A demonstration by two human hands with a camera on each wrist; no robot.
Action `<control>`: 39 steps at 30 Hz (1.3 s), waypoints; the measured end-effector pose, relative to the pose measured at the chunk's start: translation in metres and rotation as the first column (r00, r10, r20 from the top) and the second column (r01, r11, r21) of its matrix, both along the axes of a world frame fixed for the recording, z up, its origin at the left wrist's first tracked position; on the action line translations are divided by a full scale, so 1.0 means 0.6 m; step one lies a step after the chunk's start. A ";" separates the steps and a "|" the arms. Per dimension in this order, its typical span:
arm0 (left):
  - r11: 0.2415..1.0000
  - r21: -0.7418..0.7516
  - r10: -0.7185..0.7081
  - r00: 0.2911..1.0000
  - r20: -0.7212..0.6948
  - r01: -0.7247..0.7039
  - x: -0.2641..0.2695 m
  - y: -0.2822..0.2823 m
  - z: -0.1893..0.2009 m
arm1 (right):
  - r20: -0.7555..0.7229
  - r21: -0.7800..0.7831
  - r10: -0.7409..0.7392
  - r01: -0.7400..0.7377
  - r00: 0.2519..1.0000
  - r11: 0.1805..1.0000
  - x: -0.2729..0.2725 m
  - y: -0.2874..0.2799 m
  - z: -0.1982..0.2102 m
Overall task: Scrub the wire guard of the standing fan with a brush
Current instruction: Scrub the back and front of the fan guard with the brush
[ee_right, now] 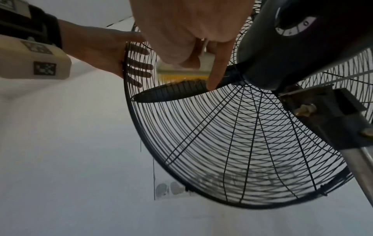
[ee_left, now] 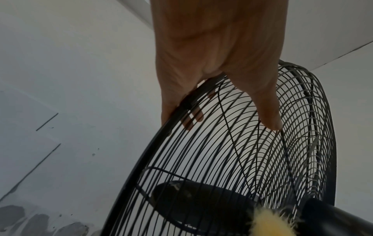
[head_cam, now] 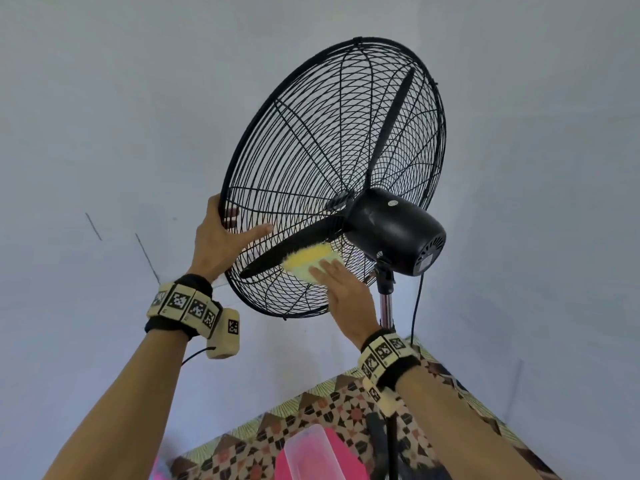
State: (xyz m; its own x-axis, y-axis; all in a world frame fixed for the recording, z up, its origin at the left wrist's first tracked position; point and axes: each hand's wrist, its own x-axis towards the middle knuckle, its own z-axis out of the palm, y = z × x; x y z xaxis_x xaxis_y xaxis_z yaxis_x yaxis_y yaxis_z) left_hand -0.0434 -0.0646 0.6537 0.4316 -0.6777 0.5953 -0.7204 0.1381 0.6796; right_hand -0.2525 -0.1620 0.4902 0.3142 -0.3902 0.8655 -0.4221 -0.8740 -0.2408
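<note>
Left hand clamping guard rim at 8 o'clock, steadying wire guard (stops wobble); right hand gripping brush, bristles pressed on wires nr hub.

pale wall, patterned tile floor, pink container, translucent lid

A black standing fan fills the middle of the frame, its wire guard tilted against a pale wall. The left hand grips the guard's rim at centre left, thumb lying across the wires. Just right of it, the right hand presses a yellow-bristled brush to the guard's back, below the motor housing. Patterned cloth shows at the bottom.
</note>
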 end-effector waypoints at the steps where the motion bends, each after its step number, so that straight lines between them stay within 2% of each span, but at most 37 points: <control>1: 1.000 -0.002 -0.003 1.000 0.004 0.003 -0.002 -0.001 0.001 | 0.045 0.000 -0.005 0.005 0.999 1.000 -0.006 0.000 0.011; 4: 1.000 -0.013 -0.011 1.000 0.007 0.011 -0.007 -0.003 0.002 | 0.191 -0.011 -0.044 0.047 0.981 0.999 -0.009 -0.002 0.060; 6: 1.000 -0.013 -0.006 1.000 0.002 0.006 -0.006 -0.002 0.000 | 0.234 0.006 -0.066 0.067 0.970 0.998 0.002 -0.009 0.071; 11: 1.000 -0.010 0.004 1.000 -0.018 -0.004 -0.004 0.007 -0.006 | 0.077 0.027 -0.033 0.031 0.996 0.999 0.014 -0.011 0.002; 13: 1.000 -0.013 -0.005 1.000 -0.013 0.005 -0.008 0.006 -0.004 | 0.079 0.025 -0.024 0.022 0.997 0.999 0.002 -0.010 -0.004; 17: 1.000 -0.018 -0.017 1.000 -0.009 0.017 -0.012 0.003 -0.003 | 0.289 0.008 -0.036 0.036 0.957 0.999 -0.015 -0.016 0.050; 19: 1.000 -0.019 -0.013 1.000 -0.020 0.012 -0.010 0.005 -0.006 | 0.344 0.034 -0.039 0.029 0.938 0.999 -0.010 -0.026 0.067; 25: 1.000 -0.016 -0.007 1.000 -0.028 0.006 -0.008 0.008 -0.009 | 0.110 0.073 -0.016 0.008 0.994 0.997 -0.006 -0.026 -0.006; 30: 1.000 -0.017 -0.012 1.000 -0.019 0.012 -0.009 0.002 -0.009 | 0.296 -0.001 -0.027 0.029 0.955 1.000 -0.021 -0.032 0.065; 32: 1.000 -0.013 -0.011 0.999 -0.030 0.011 -0.006 0.002 -0.011 | 0.297 -0.005 -0.028 0.031 0.955 1.000 -0.012 -0.041 0.073; 37: 1.000 -0.009 -0.006 0.999 -0.051 0.005 -0.004 0.004 -0.012 | 0.046 -0.046 -0.038 0.040 0.998 0.998 -0.013 -0.051 0.008; 39: 1.000 -0.012 -0.013 0.999 -0.042 0.012 -0.006 0.003 -0.010 | 0.036 -0.050 -0.040 0.042 0.999 0.998 -0.022 -0.046 0.009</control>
State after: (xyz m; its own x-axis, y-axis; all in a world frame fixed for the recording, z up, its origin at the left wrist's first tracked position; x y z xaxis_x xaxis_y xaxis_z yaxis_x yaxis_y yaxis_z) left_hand -0.0473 -0.0627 0.6479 0.4480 -0.6765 0.5845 -0.6893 0.1550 0.7077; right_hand -0.2659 -0.1899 0.4956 0.2681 -0.3571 0.8948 -0.4496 -0.8678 -0.2116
